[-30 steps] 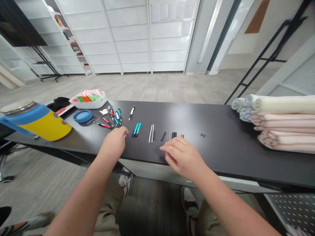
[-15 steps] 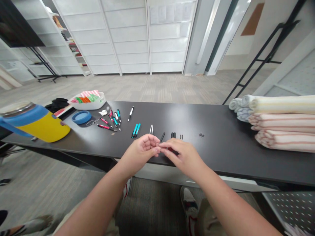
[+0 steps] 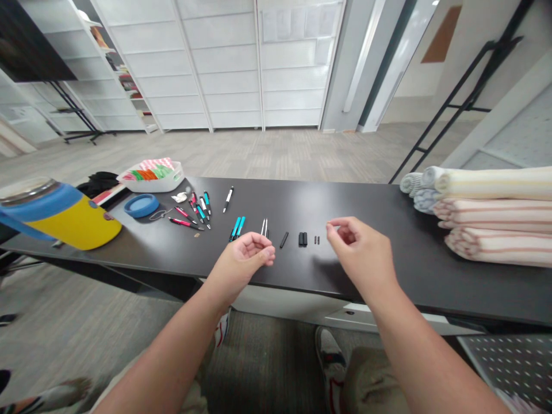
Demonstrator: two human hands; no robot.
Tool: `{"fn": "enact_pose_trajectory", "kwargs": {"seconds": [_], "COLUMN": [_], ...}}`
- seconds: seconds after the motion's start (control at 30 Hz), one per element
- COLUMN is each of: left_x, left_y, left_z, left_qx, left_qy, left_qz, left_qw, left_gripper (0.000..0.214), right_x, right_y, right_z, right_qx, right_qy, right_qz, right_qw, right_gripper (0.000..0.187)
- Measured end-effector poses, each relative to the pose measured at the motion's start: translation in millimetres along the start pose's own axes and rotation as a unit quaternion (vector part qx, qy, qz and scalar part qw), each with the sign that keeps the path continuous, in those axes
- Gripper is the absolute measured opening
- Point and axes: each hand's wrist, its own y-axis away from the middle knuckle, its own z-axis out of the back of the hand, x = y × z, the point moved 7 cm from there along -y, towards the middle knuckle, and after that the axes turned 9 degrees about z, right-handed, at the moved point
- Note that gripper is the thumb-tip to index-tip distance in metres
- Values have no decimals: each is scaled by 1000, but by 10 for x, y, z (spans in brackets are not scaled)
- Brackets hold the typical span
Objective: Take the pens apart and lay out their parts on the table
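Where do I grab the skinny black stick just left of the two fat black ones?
Pinch the skinny black stick around its middle, probably best from above, thumb and finger on its long sides. It's slim and lies slanted on the table, with a gap before the fat black pair.

Teal to black, spaced in a row

Two slim teal tubes point(image 3: 237, 226) with dark near ends lie side by side on the counter point(image 3: 414, 253), slanted, far ends toward the right. Next come two thin white rods point(image 3: 264, 226), nearly parallel, their near ends hidden; a dark sliver shows just beside them. A single black stick point(image 3: 284, 240) leans the same way as the tubes. Two short, thick black sleeves point(image 3: 302, 239) lie close together, and just right of them two tiny dark pins point(image 3: 317, 240), parallel and slightly apart.
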Motion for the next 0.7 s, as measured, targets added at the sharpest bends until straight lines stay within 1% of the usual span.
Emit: {"fn": "enact_pose_trajectory", "kwargs": {"seconds": [0.07,0.13,0.2,0.27,0.37,0.53,0.7], "left_x": [-65,-123,-168,-199,-223,-253,-259], "left_y": [-11,-16,-19,-22,-27,-21,-28], "left_z": [138,265,374,455,518,538,590], "left_qx": [-39,-67,-90,-110,-127,-128,-126], "left_qy": [-48,-76,-88,-95,-98,-126,-150], "left_qz": [-21,-32,-40,-46,-47,-47,-53], "left_qw": [998,994,991,988,986,983,979], "left_gripper": [33,32,32,32,34,36,36], "right_x": [-222,-358,-405,-396,-374,-411,-448], "right_y": [-27,-29,-10,9,21,16,12], "right_z": [52,20,-43,-99,-160,-221,-191], "right_qx": [19,68,112,136,150,167,148], "right_qy": [62,96,120,137,144,152,143], "right_qz": [-56,-85,-94,-95,-99,-96,-86], "right_qw": [996,989,982,977,973,969,975], "right_gripper": [22,24,23,21,20,20,22]}}
